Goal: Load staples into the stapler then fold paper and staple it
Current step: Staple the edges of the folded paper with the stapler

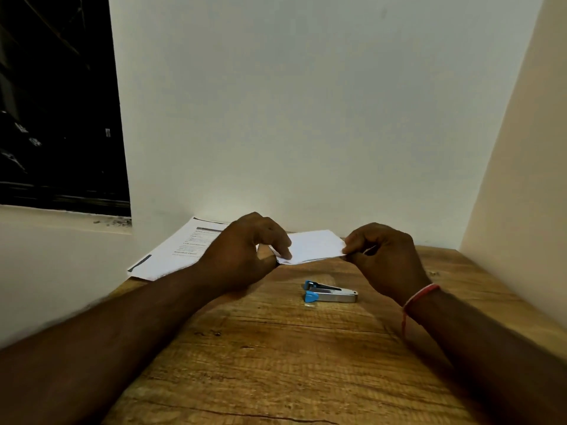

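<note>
Head view | left hand [245, 253] and right hand [383, 256] pinch folded paper [310, 246] | stapler [331, 292] on table [276, 363]

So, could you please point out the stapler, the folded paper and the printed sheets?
stapler [337, 297]: head view, on its silver body.
folded paper [313, 245]: head view, on its top face.
printed sheets [184, 243]: head view, on the printed text.

Dim, flat indoor light greys the wall [306, 102]; the window [55, 102] at upper left is black. The left hand [242, 253] and right hand [389, 259] lose detail and cast soft shadows on the table [276, 363]. The frame's edges bend and smear.
</note>
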`<state>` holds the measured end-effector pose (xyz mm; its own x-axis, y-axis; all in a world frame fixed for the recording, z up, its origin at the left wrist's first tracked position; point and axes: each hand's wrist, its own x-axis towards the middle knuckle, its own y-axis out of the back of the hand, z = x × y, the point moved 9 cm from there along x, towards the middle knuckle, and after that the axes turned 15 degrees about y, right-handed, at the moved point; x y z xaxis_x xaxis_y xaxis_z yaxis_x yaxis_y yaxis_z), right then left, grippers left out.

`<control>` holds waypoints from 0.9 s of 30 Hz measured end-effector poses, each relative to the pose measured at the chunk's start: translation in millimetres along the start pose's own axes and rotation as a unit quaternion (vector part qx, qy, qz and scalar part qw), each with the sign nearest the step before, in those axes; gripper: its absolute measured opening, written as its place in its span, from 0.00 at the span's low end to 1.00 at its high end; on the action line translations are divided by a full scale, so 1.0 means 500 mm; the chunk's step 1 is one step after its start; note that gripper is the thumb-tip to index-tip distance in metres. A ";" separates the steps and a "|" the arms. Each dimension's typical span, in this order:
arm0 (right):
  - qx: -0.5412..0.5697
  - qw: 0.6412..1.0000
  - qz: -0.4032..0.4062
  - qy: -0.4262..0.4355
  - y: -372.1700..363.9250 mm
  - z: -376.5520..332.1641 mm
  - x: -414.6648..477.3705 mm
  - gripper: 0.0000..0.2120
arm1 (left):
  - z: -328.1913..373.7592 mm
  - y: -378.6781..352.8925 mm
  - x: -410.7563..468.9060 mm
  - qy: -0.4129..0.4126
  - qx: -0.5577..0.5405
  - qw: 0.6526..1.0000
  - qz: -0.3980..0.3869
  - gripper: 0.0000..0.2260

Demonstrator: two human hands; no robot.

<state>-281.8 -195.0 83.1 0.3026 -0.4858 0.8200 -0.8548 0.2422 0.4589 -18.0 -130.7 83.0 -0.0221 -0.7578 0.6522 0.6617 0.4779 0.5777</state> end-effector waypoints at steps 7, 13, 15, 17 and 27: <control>0.008 0.998 0.006 -0.057 -0.016 0.039 -0.014 0.12 | -0.013 -0.044 -0.015 0.100 -0.037 0.988 -0.111 0.17; 0.041 0.999 0.010 -0.008 -0.018 0.024 -0.010 0.10 | -0.078 -0.040 0.003 0.251 -0.163 0.950 -0.088 0.08; 0.058 0.998 0.003 0.007 -0.027 0.018 -0.010 0.11 | -0.088 -0.052 -0.002 0.276 -0.209 0.930 -0.122 0.03; 0.059 0.998 0.018 0.027 -0.027 0.011 -0.010 0.13 | -0.087 -0.060 -0.009 0.291 -0.222 0.918 -0.151 0.03; 0.131 0.990 0.055 0.000 -0.018 -0.012 -0.008 0.13 | -0.094 -0.054 -0.006 0.324 -0.333 0.874 -0.142 0.08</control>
<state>-272.7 -190.1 77.7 0.2015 -0.4683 0.8603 -0.9626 0.0676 0.2623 -0.6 -162.2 42.5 0.0305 -0.9995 -0.0105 0.9928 0.0290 0.1163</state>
